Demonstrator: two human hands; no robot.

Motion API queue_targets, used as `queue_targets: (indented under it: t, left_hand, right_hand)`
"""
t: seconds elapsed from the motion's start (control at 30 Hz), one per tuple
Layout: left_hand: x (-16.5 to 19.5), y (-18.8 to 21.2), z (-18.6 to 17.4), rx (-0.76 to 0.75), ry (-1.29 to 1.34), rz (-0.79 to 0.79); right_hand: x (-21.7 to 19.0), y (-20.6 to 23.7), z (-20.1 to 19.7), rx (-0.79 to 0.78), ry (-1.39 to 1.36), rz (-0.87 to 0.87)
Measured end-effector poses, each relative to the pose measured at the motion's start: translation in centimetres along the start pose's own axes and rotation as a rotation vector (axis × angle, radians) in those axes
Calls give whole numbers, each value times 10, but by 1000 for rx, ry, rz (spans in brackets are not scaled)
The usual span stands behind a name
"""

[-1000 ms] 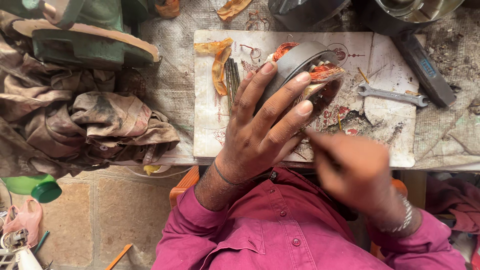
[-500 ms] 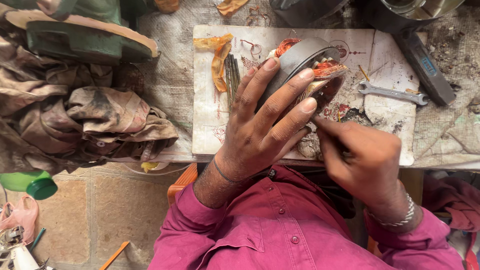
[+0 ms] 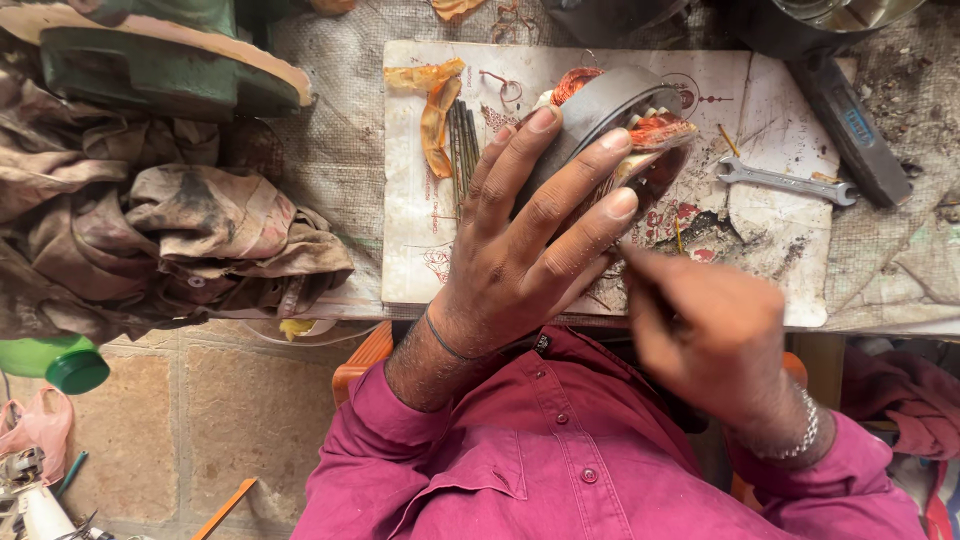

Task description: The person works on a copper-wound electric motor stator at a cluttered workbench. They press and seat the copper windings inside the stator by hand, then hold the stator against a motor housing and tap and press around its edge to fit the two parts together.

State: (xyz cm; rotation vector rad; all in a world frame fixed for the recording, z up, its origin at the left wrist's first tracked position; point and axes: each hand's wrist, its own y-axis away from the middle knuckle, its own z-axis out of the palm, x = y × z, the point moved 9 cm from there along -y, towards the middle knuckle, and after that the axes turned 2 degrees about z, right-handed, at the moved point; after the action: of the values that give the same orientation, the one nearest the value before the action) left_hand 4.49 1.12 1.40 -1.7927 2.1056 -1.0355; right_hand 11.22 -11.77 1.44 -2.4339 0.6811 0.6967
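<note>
My left hand (image 3: 530, 240) lies spread over a round grey metal motor stator (image 3: 600, 110) with copper windings, gripping its rim and tilting it on a stained paper sheet (image 3: 780, 260). My right hand (image 3: 710, 335) hovers blurred just below and right of the stator, fingers bunched toward its lower edge; whether it holds something thin I cannot tell. A bundle of thin dark rods (image 3: 462, 140) and yellowish insulation strips (image 3: 432, 100) lie left of the stator.
A steel spanner (image 3: 785, 182) and a dark flat tool (image 3: 848, 125) lie at the right of the workbench. Dirty rags (image 3: 190, 235) pile at left beneath a green metal casting (image 3: 160, 65). A green bottle (image 3: 55, 362) sits by the tiled floor.
My right hand has dropped slightly down and right from the stator's lower edge and is blurred with motion. My left hand keeps the same grip on the stator.
</note>
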Motion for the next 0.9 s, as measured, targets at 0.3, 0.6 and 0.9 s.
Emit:
queue_targets:
  t: [0.3, 0.6, 0.9]
  left_hand:
    - [-2, 0, -3, 0, 10, -11]
    - [-1, -1, 0, -23, -8, -11]
    - [0, -1, 0, -13, 3, -9]
  right_hand:
    - [12, 1, 5, -46, -129, 79]
    - [-8, 1, 1, 68, 28, -87]
    - [-14, 2, 0, 83, 171, -183]
